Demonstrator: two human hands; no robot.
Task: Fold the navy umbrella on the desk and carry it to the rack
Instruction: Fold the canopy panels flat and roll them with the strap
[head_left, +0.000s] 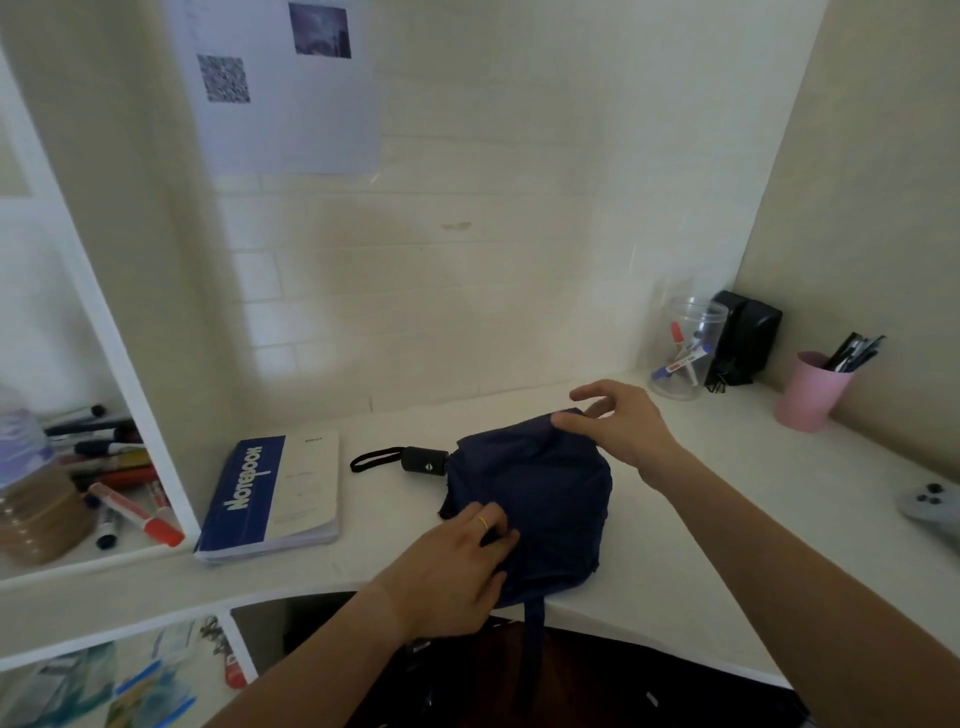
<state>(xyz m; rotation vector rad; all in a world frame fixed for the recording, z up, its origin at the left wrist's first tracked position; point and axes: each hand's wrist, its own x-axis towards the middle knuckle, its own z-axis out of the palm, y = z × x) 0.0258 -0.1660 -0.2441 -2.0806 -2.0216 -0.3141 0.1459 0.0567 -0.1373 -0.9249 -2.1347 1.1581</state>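
Navy umbrella (540, 499) lies collapsed on desk (701, 519), black handle (425, 460) pointing left toward notebook (275, 493). Left hand (457, 566) presses near canopy edge, fingers (496, 525) curled into fabric, apparently gathering loose folds. Right hand (618, 421) touches far edge, fingers spread and relaxed, likely steadying bundle. Closure strap (534, 618) hangs over desk edge, unfastened.

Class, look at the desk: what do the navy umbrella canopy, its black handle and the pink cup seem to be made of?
Navy umbrella canopy: thin woven fabric, matte; it creases and bunches softly.
Black handle: probably hard plastic, dull finish, with a cord-like wrist loop.
Pink cup: likely plastic, smooth and matte; ceramic cannot be ruled out.
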